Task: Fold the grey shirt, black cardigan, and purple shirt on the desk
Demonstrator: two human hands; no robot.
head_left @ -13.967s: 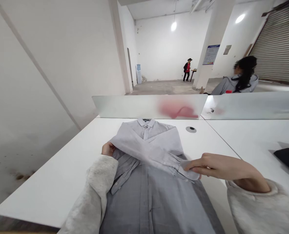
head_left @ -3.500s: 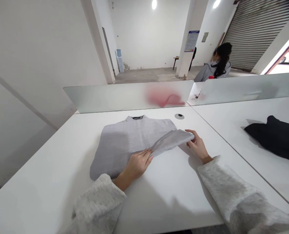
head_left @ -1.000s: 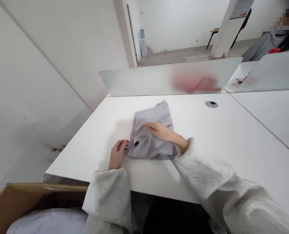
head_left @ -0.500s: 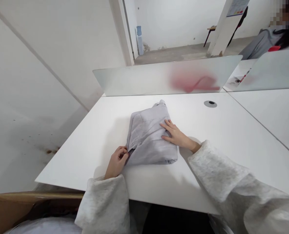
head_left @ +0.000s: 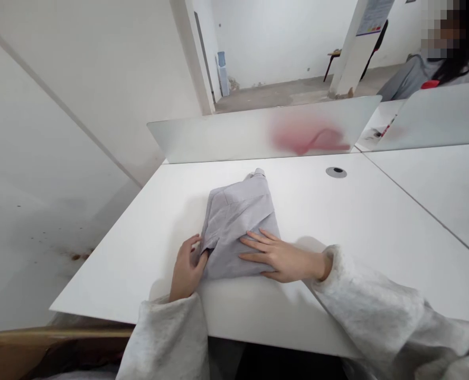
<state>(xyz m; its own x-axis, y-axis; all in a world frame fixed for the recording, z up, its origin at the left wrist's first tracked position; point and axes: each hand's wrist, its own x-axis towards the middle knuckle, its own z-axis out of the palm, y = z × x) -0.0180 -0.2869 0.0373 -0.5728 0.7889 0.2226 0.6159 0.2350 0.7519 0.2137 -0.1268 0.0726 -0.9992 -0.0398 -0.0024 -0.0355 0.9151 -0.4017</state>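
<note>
A light grey shirt [head_left: 234, 216], folded into a compact bundle, lies on the white table [head_left: 337, 227] near its front edge. My left hand [head_left: 187, 266] grips the bundle's near left corner, thumb tucked against the fabric. My right hand [head_left: 280, 257] lies flat on the near right part of the bundle, fingers spread and pointing left. Both arms wear pale grey fleece sleeves.
A frosted divider panel [head_left: 226, 138] runs along the table's far edge, with a red blur behind it. A round cable grommet [head_left: 336, 172] sits at the back right. A cardboard box [head_left: 40, 348] stands below the table's front left. Another person [head_left: 436, 58] sits beyond the divider.
The spread shirt has been folded down to a small bundle. In the last second my right hand slid from the bundle's top to its near edge; my left hand stayed at the left corner.
</note>
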